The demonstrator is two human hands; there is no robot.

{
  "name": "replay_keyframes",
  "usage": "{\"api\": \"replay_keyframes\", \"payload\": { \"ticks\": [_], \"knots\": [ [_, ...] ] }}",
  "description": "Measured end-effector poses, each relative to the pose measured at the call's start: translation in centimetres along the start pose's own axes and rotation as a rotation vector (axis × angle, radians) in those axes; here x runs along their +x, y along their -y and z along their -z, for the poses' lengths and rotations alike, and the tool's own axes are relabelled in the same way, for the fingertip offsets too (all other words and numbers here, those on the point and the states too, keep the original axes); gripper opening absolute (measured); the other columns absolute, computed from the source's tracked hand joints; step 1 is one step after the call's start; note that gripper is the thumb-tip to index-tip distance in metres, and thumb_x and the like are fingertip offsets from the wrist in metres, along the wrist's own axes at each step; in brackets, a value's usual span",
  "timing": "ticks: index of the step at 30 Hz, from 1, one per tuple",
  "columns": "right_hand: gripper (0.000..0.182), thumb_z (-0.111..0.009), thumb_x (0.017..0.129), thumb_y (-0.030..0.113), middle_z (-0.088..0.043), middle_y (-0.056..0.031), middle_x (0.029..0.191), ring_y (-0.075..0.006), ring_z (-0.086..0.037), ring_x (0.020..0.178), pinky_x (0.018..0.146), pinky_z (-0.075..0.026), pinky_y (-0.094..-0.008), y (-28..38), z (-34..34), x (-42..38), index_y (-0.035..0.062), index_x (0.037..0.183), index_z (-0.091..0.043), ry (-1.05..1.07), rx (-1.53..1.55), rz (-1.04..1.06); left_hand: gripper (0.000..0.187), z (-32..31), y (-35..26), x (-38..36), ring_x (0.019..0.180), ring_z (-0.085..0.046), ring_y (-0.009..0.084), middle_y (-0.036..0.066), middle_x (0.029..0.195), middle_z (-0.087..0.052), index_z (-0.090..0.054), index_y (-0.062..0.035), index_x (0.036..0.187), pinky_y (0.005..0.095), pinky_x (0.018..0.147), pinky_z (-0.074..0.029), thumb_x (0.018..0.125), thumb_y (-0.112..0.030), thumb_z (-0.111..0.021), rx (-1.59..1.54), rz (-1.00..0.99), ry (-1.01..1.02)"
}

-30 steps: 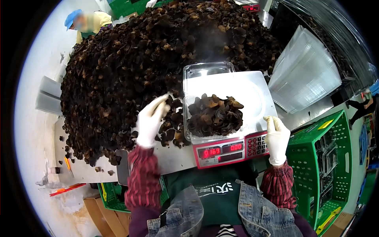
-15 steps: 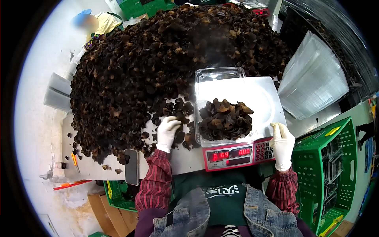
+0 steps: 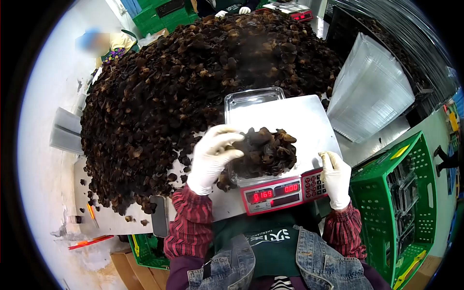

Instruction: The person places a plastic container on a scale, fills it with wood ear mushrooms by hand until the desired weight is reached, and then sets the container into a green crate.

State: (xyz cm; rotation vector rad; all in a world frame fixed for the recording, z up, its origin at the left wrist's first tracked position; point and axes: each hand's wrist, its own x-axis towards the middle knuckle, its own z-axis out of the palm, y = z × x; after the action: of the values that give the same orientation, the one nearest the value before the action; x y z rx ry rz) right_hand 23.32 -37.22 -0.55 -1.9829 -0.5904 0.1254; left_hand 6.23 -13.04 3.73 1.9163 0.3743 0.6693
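A clear plastic tray (image 3: 235, 180) with a heap of dark wood ear mushrooms (image 3: 271, 152) sits on the left part of a scale's metal platform (image 3: 309, 118). My left hand (image 3: 208, 157) is at the tray's left side, thumb and fingers closed around a dark wood ear mushroom (image 3: 243, 144) that blurs into the heap. My right hand (image 3: 337, 179) is by the platform's right front corner, beside the keypad, with fingertips pinched together and nothing visible in them. The scale's red display (image 3: 263, 195) reads 0.169.
A large mound of wood ear mushrooms (image 3: 159, 96) covers the table behind. Stacked clear trays (image 3: 369, 92) stand at the right, above a green crate (image 3: 372, 203) holding packed boxes. A phone (image 3: 159, 217) lies at the front left. One co-worker (image 3: 116, 46) is far left; another's gloved hands (image 3: 232, 12) show at the back.
My left hand has moved up and right from loose pieces on the table to the tray's heap. My right hand stays by the scale's corner. The view has shifted slightly.
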Motion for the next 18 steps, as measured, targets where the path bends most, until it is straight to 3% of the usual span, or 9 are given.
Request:
{"api": "replay_keyframes", "payload": {
  "ticks": [3, 5, 7, 9, 11, 13, 14, 16, 18],
  "knots": [
    [0.014, -0.059, 0.091, 0.008, -0.067, -0.0145, 0.073, -0.0154, -0.062, 0.059, 0.057, -0.048, -0.0272, -0.8, 0.1, 0.1, -0.0018, 0.096, -0.067, -0.009, -0.022, 0.018, 0.026, 1.6, 0.9, 0.0, 0.082, -0.057, 0.0079, 0.007, 0.111, -0.06, -0.068, -0.0012, 0.094, 0.0198, 0.072, -0.047, 0.072, 0.012, -0.069, -0.223, -0.052, -0.19],
    [0.014, -0.059, 0.091, 0.008, -0.067, -0.015, 0.074, -0.018, -0.063, 0.06, 0.058, -0.048, -0.0281, -1.1, 0.0, 0.2, -0.0017, 0.096, -0.067, -0.013, -0.056, 0.047, 0.021, 3.0, 2.2, 0.3, 0.084, -0.058, 0.0093, 0.007, 0.108, -0.061, -0.067, -0.0009, 0.093, 0.0212, 0.074, -0.048, 0.075, 0.011, -0.068, -0.102, -0.09, -0.257],
    [0.014, -0.059, 0.091, 0.008, -0.067, -0.016, 0.076, -0.0232, -0.066, 0.064, 0.06, -0.049, -0.0301, -1.0, -0.3, 0.2, -0.0014, 0.096, -0.068, -0.02, -0.048, 0.056, 0.022, 4.6, 4.1, 1.0, 0.085, -0.061, 0.0152, 0.01, 0.107, -0.063, -0.067, 0.0001, 0.1, 0.0264, 0.077, -0.049, 0.079, -0.006, -0.071, 0.493, -0.125, -0.238],
    [0.014, -0.059, 0.091, 0.009, -0.067, -0.0165, 0.077, -0.024, -0.066, 0.065, 0.06, -0.049, -0.0306, -0.7, -0.7, 0.2, -0.0014, 0.097, -0.067, -0.013, -0.04, 0.041, 0.026, 4.7, 7.3, 2.6, 0.085, -0.062, 0.0186, 0.01, 0.106, -0.065, -0.068, -0.0032, 0.106, 0.0273, 0.077, -0.048, 0.083, -0.016, -0.07, 0.61, -0.119, -0.286],
    [0.015, -0.059, 0.091, 0.009, -0.067, -0.0169, 0.078, -0.0248, -0.066, 0.065, 0.061, -0.05, -0.0311, -0.4, -1.1, 0.1, -0.0014, 0.098, -0.067, -0.004, -0.037, 0.019, 0.038, 3.1, 7.0, 4.6, 0.08, -0.06, 0.0127, 0.005, 0.094, -0.067, -0.059, -0.002, 0.124, 0.0259, 0.075, -0.048, 0.088, -0.015, -0.064, 0.06, 0.265, -0.177],
    [0.017, -0.059, 0.091, 0.011, -0.067, -0.0181, 0.081, -0.0259, -0.066, 0.067, 0.061, -0.05, -0.0322, 0.0, -1.4, 0.0, -0.002, 0.1, -0.066, 0.027, -0.069, 0.078, 0.052, 1.8, 7.8, 6.5, 0.081, -0.059, 0.0103, 0.004, 0.092, -0.066, -0.047, -0.0033, 0.137, 0.0255, 0.075, -0.048, 0.088, -0.012, -0.063, -0.104, 0.385, -0.04],
    [0.017, -0.059, 0.091, 0.011, -0.067, -0.0181, 0.081, -0.0259, -0.066, 0.067, 0.061, -0.05, -0.0322, 0.2, -1.4, -0.3, -0.002, 0.1, -0.066, 0.03, -0.077, 0.075, 0.057, 1.2, 8.1, 6.8, 0.083, -0.059, 0.0102, 0.005, 0.094, -0.066, -0.042, -0.004, 0.141, 0.0254, 0.077, -0.048, 0.088, -0.011, -0.063, -0.163, 0.308, -0.071],
    [0.022, -0.058, 0.094, 0.015, -0.065, -0.0128, 0.077, -0.0164, -0.061, 0.062, 0.058, -0.047, -0.0276, 1.1, -1.2, -0.3, -0.0018, 0.106, -0.064, 0.071, 0.055, -0.018, 0.065, 0.0, 7.8, 7.0, 0.09, -0.058, 0.0106, 0.009, 0.101, -0.064, -0.032, -0.0018, 0.145, 0.0258, 0.084, -0.046, 0.088, -0.009, -0.062, -0.258, 0.147, -0.234],
    [0.034, -0.053, 0.098, 0.026, -0.061, -0.004, 0.072, -0.006, -0.052, 0.06, 0.057, -0.043, -0.0213, 2.1, -0.7, -0.6, -0.0009, 0.118, -0.058, 0.13, 0.184, -0.091, 0.057, 0.1, 6.2, 5.9, 0.095, -0.059, 0.0161, 0.008, 0.107, -0.063, -0.039, -0.0042, 0.142, 0.032, 0.091, -0.046, 0.09, -0.01, -0.06, -0.605, 0.056, -0.25]
  ]
}}
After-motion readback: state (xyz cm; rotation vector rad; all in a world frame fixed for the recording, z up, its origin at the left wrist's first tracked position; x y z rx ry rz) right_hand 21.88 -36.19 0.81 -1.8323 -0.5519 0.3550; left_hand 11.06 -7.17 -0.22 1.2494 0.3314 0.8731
